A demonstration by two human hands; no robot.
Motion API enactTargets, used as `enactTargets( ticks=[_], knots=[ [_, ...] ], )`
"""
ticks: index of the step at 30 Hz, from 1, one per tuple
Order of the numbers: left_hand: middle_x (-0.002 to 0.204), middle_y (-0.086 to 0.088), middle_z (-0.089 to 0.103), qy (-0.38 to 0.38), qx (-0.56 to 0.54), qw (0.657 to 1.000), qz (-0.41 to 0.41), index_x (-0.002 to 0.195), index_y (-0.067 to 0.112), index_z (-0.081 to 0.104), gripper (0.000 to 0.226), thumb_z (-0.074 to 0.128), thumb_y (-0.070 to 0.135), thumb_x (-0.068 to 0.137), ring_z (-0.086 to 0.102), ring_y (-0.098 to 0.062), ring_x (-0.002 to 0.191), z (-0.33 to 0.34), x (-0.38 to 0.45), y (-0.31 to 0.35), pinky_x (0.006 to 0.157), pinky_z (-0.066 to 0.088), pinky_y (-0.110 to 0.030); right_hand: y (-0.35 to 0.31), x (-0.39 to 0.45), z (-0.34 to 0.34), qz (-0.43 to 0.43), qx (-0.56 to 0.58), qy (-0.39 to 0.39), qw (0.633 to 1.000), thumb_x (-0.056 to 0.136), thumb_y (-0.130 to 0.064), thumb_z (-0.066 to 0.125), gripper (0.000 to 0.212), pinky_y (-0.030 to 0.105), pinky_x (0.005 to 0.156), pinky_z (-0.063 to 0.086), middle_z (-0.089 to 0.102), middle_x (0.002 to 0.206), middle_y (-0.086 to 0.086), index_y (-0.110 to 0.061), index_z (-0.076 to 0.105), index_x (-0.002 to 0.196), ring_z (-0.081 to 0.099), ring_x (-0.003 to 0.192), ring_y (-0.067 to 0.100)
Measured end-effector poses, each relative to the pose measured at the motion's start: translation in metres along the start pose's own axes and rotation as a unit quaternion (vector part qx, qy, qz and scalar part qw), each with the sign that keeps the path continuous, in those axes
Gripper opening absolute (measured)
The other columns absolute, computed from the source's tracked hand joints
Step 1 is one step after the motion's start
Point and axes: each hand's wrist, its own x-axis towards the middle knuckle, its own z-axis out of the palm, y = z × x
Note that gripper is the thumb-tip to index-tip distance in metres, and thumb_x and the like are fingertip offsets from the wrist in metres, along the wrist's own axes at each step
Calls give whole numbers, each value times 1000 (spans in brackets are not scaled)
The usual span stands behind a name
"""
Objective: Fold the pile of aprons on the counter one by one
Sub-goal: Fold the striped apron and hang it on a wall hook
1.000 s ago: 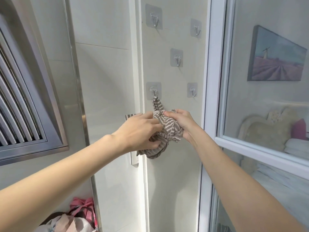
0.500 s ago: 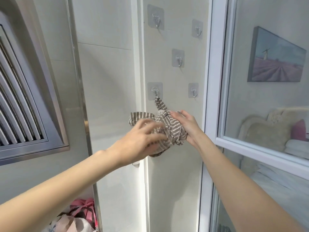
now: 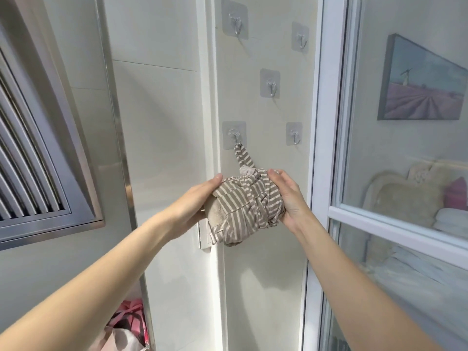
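Striped apron (image 3: 249, 209), beige/white, rolled into a tight bundle w/ its strap wound round the middle, hangs by a loop from the lower-left adhesive hook (image 3: 234, 135) on the tiled wall. Left hand (image 3: 195, 206) cups the bundle's left end, fingers fairly straight, pressing rather than wrapping. Right hand (image 3: 287, 196) cups the right end, fingers laid over the top edge; grip of both reads as apart, flat against cloth, not clamped. Prob. holding from both sides so the roll keeps shape while weight goes onto the loop. Four more hooks on the wall, bare. More aprons, pink pile (image 3: 129, 323), bottom left, prob. on the worktop, surface itself not visible.
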Motion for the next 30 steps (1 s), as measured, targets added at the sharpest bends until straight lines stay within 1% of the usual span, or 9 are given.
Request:
enactTargets(
  ticks=[3,7,10,13,17,21,24,27,30],
  knots=[
    [101,-7,63,-13,-6,1000,-11,110,6,62,37,54,35,89,56,-17,86,-12,5,9,79,45,-27,-6,-1,0,-6,-12,-8,1000,87,-21,61,14,23,58,53,66,74,1,-16,52,77,62,64,12],
    [85,-5,67,-79,-26,997,0,89,5,63,26,61,29,78,61,-15,76,-12,9,24,74,52,-22,-14,-2,-1,-1,-22,-24,999,89,-20,59,14,25,60,52,66,75,2,-16,53,77,62,64,12],
    [83,-7,70,-6,-107,994,-34,90,4,64,17,54,18,90,67,-12,68,2,17,18,67,56,-21,-19,-5,1,-17,-17,-23,999,89,-17,59,15,25,58,52,66,72,1,-16,52,76,62,62,12],
    [90,-16,68,1,-218,970,-110,93,-2,64,29,38,9,98,69,-21,70,15,19,9,66,58,-32,-21,-7,8,-38,16,-8,999,89,-13,59,16,23,54,53,67,68,1,-15,50,76,63,58,12],
    [67,-18,69,-32,-288,950,-119,63,-5,71,57,28,7,99,69,-25,57,20,15,9,49,57,-35,-16,-7,19,-51,57,-2,997,90,-12,59,17,24,54,53,65,68,1,-15,49,76,62,57,12],
    [74,-18,70,-16,-235,962,-134,77,-6,70,45,31,4,98,70,-24,62,19,7,3,53,58,-35,-12,-8,18,-55,68,20,996,90,-13,59,15,23,54,53,65,68,1,-14,51,78,62,57,12],
    [110,-27,64,41,-147,984,-90,112,-10,59,25,43,0,95,63,-29,93,23,3,-2,88,53,-44,-13,-9,9,-63,66,38,995,89,-15,61,13,25,57,54,66,72,1,-14,53,78,64,61,13],
    [131,-22,54,58,-157,983,-71,124,-1,57,41,49,29,97,52,-30,106,14,3,-9,105,37,-49,-14,-3,-2,-97,-14,74,992,90,-18,61,16,26,60,52,64,73,2,-14,53,76,61,64,13],
    [88,-12,70,28,-127,991,-24,95,11,70,62,56,68,75,65,-25,83,18,-2,-4,77,53,-36,-7,5,-5,-144,-238,99,955,93,-28,58,20,30,68,43,57,74,4,-17,50,78,52,72,17]
  ],
)
